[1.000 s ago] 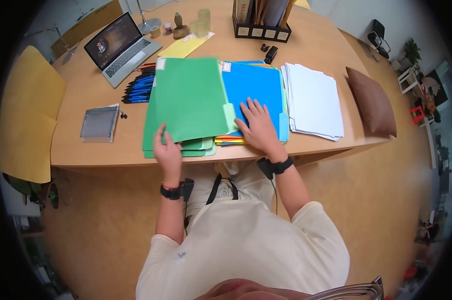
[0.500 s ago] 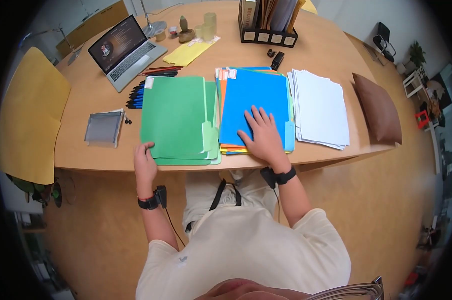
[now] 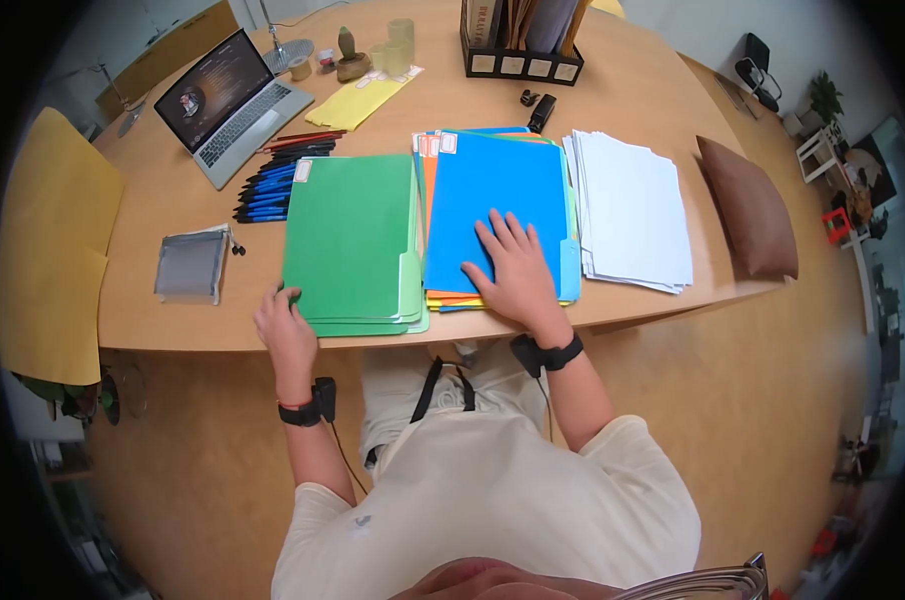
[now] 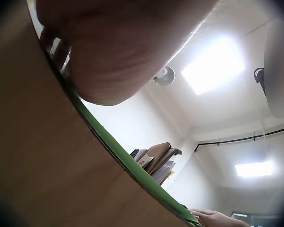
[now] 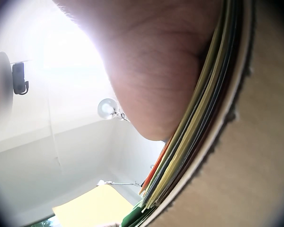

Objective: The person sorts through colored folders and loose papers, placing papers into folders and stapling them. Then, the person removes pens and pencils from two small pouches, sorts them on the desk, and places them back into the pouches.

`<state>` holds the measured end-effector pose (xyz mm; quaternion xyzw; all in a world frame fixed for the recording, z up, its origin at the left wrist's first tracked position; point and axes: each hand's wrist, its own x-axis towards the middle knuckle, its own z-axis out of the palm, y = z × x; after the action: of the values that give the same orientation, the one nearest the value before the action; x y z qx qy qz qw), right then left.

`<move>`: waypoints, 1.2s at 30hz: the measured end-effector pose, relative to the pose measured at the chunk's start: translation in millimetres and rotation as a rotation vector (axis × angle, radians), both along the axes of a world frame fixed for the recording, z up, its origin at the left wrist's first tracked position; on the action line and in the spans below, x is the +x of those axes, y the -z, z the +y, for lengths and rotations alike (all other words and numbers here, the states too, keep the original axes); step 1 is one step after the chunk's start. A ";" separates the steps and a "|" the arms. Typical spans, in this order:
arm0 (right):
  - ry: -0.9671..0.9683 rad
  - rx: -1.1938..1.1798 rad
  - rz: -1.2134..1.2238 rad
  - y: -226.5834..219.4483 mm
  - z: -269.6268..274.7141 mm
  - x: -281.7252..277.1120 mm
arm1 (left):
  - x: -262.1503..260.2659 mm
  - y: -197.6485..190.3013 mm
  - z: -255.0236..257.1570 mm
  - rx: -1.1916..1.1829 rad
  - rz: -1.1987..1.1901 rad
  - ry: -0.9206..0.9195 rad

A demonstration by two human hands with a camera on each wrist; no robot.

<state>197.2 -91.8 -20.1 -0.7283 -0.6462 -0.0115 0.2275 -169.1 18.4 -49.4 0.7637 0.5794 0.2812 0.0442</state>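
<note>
A pile of green file folders (image 3: 353, 240) lies near the front edge of the table, its top folder nearly in line with those beneath. At its lower left corner is my left hand (image 3: 289, 335), the fingertips against the folders' side edge. My right hand (image 3: 518, 270) rests flat, fingers spread, on a blue folder (image 3: 483, 185). That folder tops a pile with orange and yellow folders (image 5: 180, 146) under it, their edges layered in the right wrist view. Beneath the heel of my left hand, the green edges (image 4: 128, 163) show along the tabletop.
White paper sheets (image 3: 633, 210) are stacked right of the blue folder, then a brown cushion (image 3: 748, 210). Leftward lie blue pens (image 3: 265, 190), a grey zip pouch (image 3: 191, 265) and an open laptop (image 3: 238, 105). A black file organizer (image 3: 523, 65) stands behind.
My left hand has lowered the top green folder onto the green pile and moved left to its corner. The green folders are now more evenly aligned. My right hand stays on the blue folder.
</note>
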 end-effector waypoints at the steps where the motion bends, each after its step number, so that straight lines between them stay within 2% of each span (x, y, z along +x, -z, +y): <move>1: 0.001 -0.001 -0.002 0.2 -0.4 -0.1 | 0.0 -1.6 0.4 -0.006 0.011 0.001; 5: 0.001 0.008 -0.002 0.8 0.1 -0.3 | 20.9 -14.6 -1.9 0.042 0.089 -0.050; 8: 0.000 0.003 -0.006 -0.4 -0.2 -0.8 | 66.9 -24.4 -12.2 0.093 -0.080 0.166; 10: -0.002 0.009 -0.011 -0.9 -0.4 0.0 | 104.8 -40.1 -28.5 0.045 -0.130 0.357; 12: -0.001 0.027 -0.012 0.7 -0.6 0.4 | 132.9 -49.5 -40.9 0.032 -0.094 0.503; 15: 0.002 0.074 0.056 4.3 -0.5 2.8 | 162.7 -47.9 -44.9 -0.022 -0.009 0.601; 18: -0.023 0.118 0.127 0.8 -5.0 5.1 | 173.4 -39.6 -44.7 -0.055 0.036 0.576; 21: -0.050 0.155 0.383 -8.3 -18.6 19.7 | 172.9 -40.2 -40.1 -0.061 0.051 0.597; 24: 0.133 0.288 0.274 -20.5 -39.6 46.6 | 168.3 -39.9 -33.8 -0.071 0.050 0.627; 26: 0.254 0.315 0.164 -6.8 -53.8 78.9 | 167.4 -46.1 -32.4 -0.090 0.053 0.638; 29: 0.500 0.191 -0.035 8.9 -79.0 110.5 | 167.8 -51.5 -32.6 -0.098 0.061 0.648; 32: 0.568 0.020 0.001 28.9 -100.0 127.7 | 168.1 -51.0 -31.6 -0.085 0.064 0.651; 36: 0.542 0.087 0.016 35.4 -105.5 132.6 | 169.0 -47.4 -30.5 -0.054 0.021 0.647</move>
<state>329.8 -197.3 -55.5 -0.8644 -0.4247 -0.0939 0.2523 0.0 -12.1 -2.0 0.9097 0.3141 0.2292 0.1457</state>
